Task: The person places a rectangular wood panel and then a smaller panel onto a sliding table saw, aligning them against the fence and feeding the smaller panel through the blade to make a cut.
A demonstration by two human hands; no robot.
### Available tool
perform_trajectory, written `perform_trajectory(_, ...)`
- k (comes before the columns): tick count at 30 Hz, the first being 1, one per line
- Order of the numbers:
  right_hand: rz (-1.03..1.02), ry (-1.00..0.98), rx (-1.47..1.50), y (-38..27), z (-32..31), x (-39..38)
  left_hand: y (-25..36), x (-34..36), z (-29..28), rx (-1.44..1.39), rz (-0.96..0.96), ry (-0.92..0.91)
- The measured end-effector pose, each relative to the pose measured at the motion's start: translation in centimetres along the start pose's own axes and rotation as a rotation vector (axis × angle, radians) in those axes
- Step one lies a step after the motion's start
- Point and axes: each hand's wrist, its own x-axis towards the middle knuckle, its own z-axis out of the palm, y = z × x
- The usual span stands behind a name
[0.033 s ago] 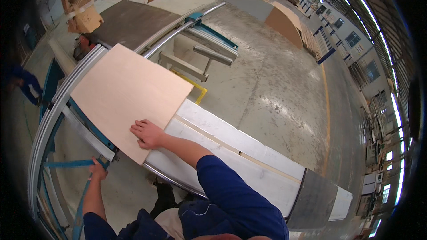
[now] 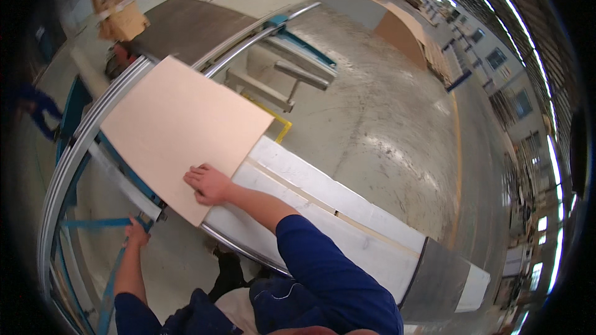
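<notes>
A pale wooden panel [image 2: 186, 118] lies flat across the machine table, between a curved-looking metal rail on the left and the white table surface on the right. My right hand [image 2: 208, 184] rests palm down on the panel's near right part, fingers stretched out. Lower left, the fingers of my left hand [image 2: 136, 234] are closed round the blue metal frame [image 2: 102, 223], just below the panel's near left edge. The grip's underside is partly hidden.
The silver rail [image 2: 71, 149] runs along the left. White table sections [image 2: 323, 226] extend to the lower right, ending at a dark grey section [image 2: 431, 282]. A dark table [image 2: 186, 28] and a round metal bar [image 2: 261, 37] lie beyond. A blurred person [image 2: 40, 111] is far left.
The whole picture has shifted slightly. Both hands and the panel keep their places relative to each other.
</notes>
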Motion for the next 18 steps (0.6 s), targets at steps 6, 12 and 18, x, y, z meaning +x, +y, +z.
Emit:
perform_trajectory(6,-0.031,0.058,-0.004,-0.2,0.2,-0.1,1.8,-3.5,-0.9,-0.189,-0.156,0.001)
perform_trajectory(12,-0.025,0.081,-0.039,-0.8,0.2,-0.2,3.7,-6.1,-3.1,-0.208,-0.183,-0.063)
perform_trajectory(18,-0.024,0.095,-0.044,-0.4,0.2,-0.4,2.2,-4.0,-0.9,-0.231,-0.151,0.005)
